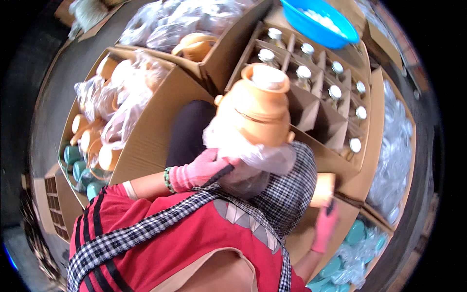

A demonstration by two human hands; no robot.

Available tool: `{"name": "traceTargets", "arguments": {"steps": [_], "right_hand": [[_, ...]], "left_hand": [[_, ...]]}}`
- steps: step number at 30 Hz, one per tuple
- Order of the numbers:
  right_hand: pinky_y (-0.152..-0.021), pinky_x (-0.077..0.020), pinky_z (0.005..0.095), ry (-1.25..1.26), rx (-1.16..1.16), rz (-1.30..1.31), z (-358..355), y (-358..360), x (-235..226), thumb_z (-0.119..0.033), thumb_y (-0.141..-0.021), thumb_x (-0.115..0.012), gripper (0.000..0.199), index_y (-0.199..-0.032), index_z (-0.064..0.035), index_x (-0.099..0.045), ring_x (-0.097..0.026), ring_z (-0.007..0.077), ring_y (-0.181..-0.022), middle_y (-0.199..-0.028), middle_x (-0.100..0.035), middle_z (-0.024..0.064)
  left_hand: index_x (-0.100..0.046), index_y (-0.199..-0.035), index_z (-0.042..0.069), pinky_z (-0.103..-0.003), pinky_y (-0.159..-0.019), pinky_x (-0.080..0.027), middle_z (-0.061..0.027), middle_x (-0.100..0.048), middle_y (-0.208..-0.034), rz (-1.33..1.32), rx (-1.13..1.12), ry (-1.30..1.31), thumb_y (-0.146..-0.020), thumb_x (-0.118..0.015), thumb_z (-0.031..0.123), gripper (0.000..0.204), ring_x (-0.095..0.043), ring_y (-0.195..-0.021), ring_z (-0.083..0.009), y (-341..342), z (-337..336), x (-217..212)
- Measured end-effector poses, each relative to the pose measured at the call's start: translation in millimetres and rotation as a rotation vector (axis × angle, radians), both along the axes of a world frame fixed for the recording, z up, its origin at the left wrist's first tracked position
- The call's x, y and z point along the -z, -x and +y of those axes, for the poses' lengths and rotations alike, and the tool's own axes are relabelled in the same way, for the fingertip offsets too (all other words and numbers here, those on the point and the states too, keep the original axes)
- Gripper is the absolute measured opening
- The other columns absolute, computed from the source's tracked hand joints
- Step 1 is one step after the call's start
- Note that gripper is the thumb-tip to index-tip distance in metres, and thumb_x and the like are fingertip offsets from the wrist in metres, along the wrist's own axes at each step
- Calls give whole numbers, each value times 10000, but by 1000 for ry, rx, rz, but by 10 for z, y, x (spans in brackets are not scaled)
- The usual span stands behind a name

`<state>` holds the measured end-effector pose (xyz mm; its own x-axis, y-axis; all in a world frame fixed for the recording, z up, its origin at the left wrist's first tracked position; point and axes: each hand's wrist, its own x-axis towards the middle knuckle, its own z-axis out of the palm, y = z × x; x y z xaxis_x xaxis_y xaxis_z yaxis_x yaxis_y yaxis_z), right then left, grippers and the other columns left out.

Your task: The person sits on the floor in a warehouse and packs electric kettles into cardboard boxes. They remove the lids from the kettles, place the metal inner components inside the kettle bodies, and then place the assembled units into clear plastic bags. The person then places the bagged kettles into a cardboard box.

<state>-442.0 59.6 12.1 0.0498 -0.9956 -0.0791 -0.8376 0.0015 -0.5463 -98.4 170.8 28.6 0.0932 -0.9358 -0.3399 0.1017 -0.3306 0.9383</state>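
My left hand (202, 171), in a pink work glove, grips an orange jar (255, 109) from below through a clear plastic bag (250, 168). The jar has a rounded body, small side lugs and a white piece in its mouth. It stands tilted above my lap, its lower part inside the bag. Lower right, my right hand (325, 228), in a pink glove with dark fingertips, is closed on a light-orange cup-like piece (322, 190). Motion blur there hides the piece's exact kind.
A divided carton (335, 168) holds white-capped bottles. Boxes of bagged orange pieces (146, 131) stand left, with green pieces (73, 155) below. A blue basin (301, 22) with white items sits at the back. On the right are a box of clear plastic (389, 155) and bagged green pieces (357, 233).
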Motion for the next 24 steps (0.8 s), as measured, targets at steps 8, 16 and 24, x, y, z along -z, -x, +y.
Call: {"name": "traceTargets", "arguments": {"steps": [8,16,24], "right_hand": [[-571,-415,253,362,-334,-740,-585,-856,-942,-214,-822,-477,249,-935,6,-511,-483,147,-629,-771,-518,46],[-498,-384,199,118,-955,-400,-920,-1561,-1008,-100,-792,-441,127,-900,-48,-483,-430,109,-518,-643,-460,-5],[-378,-313,180,-423,-773,-360,-846,-1664,-1345,-134,-814,-439,82,-810,-57,-467,-393,64,-443,-546,-409,-14]], "left_hand": [[-511,-1068,17,-314,-874,-359,-127,-554,-1040,-95,250,210,-781,-564,329,427,-496,-983,-207,60,185,-109],[-451,-1119,24,-311,-887,-349,-114,-535,-1053,9,247,299,-795,-564,317,451,-478,-994,-194,60,375,-130],[-467,-1120,49,-331,-872,-371,-152,-541,-1054,-81,389,222,-806,-532,377,458,-497,-1003,-258,60,393,-137]]}}
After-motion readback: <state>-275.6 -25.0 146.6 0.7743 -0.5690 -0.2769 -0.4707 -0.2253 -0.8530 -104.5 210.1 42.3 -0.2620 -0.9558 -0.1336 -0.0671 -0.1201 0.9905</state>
